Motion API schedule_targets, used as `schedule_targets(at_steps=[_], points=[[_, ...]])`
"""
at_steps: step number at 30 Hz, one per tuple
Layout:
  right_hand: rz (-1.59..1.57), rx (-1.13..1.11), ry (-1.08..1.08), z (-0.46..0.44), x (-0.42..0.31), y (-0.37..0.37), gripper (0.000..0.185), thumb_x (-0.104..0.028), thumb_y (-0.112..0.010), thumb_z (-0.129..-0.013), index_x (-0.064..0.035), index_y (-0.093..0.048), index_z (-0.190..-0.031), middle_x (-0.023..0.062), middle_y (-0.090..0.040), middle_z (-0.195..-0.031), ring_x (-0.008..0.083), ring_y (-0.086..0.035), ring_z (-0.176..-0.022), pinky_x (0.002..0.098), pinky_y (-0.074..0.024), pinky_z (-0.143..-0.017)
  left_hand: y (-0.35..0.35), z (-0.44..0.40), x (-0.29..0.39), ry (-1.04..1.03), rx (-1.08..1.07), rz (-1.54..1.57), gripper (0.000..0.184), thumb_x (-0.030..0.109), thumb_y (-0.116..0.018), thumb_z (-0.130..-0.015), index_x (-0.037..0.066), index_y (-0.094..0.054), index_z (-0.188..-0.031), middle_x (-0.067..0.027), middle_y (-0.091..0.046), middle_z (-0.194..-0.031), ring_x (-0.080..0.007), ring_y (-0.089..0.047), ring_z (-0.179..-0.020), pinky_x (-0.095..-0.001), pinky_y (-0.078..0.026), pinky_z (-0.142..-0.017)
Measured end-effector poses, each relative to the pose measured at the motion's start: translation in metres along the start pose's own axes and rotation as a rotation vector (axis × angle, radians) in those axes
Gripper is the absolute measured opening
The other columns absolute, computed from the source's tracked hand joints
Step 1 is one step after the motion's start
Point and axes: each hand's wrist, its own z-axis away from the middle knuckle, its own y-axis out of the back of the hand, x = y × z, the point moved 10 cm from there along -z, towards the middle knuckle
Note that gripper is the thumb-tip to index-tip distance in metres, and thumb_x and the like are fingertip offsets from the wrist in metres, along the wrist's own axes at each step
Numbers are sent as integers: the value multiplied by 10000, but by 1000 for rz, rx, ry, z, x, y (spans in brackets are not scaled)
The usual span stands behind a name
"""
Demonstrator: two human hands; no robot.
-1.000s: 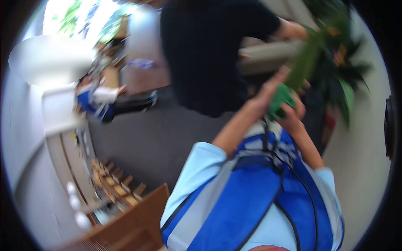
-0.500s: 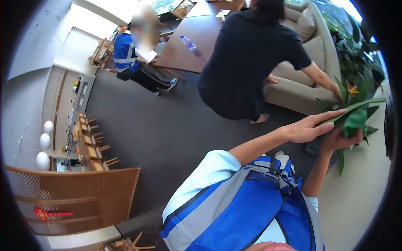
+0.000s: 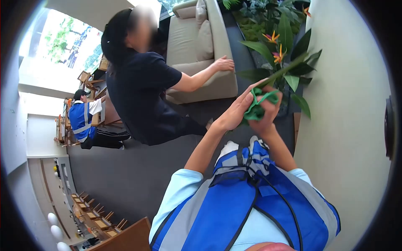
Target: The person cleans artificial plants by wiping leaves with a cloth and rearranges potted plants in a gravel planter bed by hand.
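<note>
A long green leaf [image 3: 289, 69] slants up to the right from between my hands. My left hand [image 3: 235, 112], fingers extended and thumb bent in, holds the leaf near its lower part. A bunched green cloth [image 3: 255, 109] is gripped in my right hand [image 3: 268, 113], close against my left palm and the leaf. The cloth and hands hide part of the leaf. Just beyond my hands stands a leafy plant [image 3: 285, 35] with orange bird-of-paradise flowers [image 3: 278, 55].
A person in dark clothes [image 3: 140, 98] crouches at front left, one hand on the beige sofa [image 3: 201, 81]. Another person in a blue vest [image 3: 86, 119] is farther left by a table. A pale wall [image 3: 347, 104] runs along my right; wooden chairs [image 3: 94, 215] line the lower left.
My view has turned right, bringing my hands and the plant nearer the centre. My hands have come closer together. The person in dark clothes has moved a hand from the plant to the sofa.
</note>
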Motion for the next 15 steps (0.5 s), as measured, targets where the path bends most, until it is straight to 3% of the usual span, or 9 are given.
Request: schedule_targets(at_steps=[2, 6, 8, 9, 12, 13, 15], points=[[35, 101, -42, -4, 11, 22, 549, -143, -819, -687, -136, -563, -1172, 226, -575, -1143, 378, -593, -1013, 450, -514, -808, -8, 3, -18, 31, 47, -50, 620, 459, -348, -1089, 86, -282, -1580, -122, -433, -1505, -220, -396, -1399, -351, -308, -1160], [20, 234, -9, -24, 22, 67, 487, -119, -772, -760, -75, -526, -1178, 205, -570, -1110, 334, -566, -1001, 418, -474, -873, -35, -9, -16, 112, 5, -45, 610, 389, -450, -1076, 95, -281, -1583, -128, -441, -1499, -201, -394, -1393, -350, -321, -1151], [19, 264, -25, -31, 34, 86, 469, -109, -751, -783, -51, -512, -1182, 191, -560, -1118, 324, -557, -1004, 407, -458, -901, -48, -14, -15, 107, -5, -260, 649, 367, -542, -1040, 106, -297, -1581, -136, -506, -1442, -196, -457, -1338, -348, -367, -1117], [-6, 344, -75, -31, 48, 99, 442, -93, -723, -810, -31, -500, -1186, 168, -540, -1127, 305, -550, -1006, 397, -446, -917, -54, -15, -24, 173, -26, -194, 686, 343, -608, -1004, 116, -310, -1578, -137, -568, -1368, -193, -565, -1210, -349, -425, -1062], [-46, 413, -211, -39, 81, 131, 379, -63, -670, -857, -8, -487, -1184, 130, -501, -1140, 269, -540, -1015, 380, -431, -939, -73, -5, -39, 324, -148, -83, 680, 262, -591, -1020, 50, -266, -1578, -140, -522, -1388, -191, -598, -1180, -343, -436, -1045], [-58, 409, -303, -32, 95, 140, 344, -48, -645, -878, -3, -487, -1179, 116, -482, -1144, 251, -536, -1021, 373, -427, -946, -75, 3, -54, 348, -164, -31, 662, 230, -575, -1022, 46, -264, -1577, -143, -543, -1354, -203, -651, -1089, -365, -470, -1011], [-71, 414, -367, -20, 111, 147, 327, -29, -625, -889, -4, -487, -1184, 113, -482, -1148, 240, -531, -1034, 365, -418, -957, -80, 11, -69, 350, -151, 51, 653, 217, -563, -1026, 43, -260, -1577, -145, -540, -1355, -219, -646, -1103, -374, -472, -1008]])
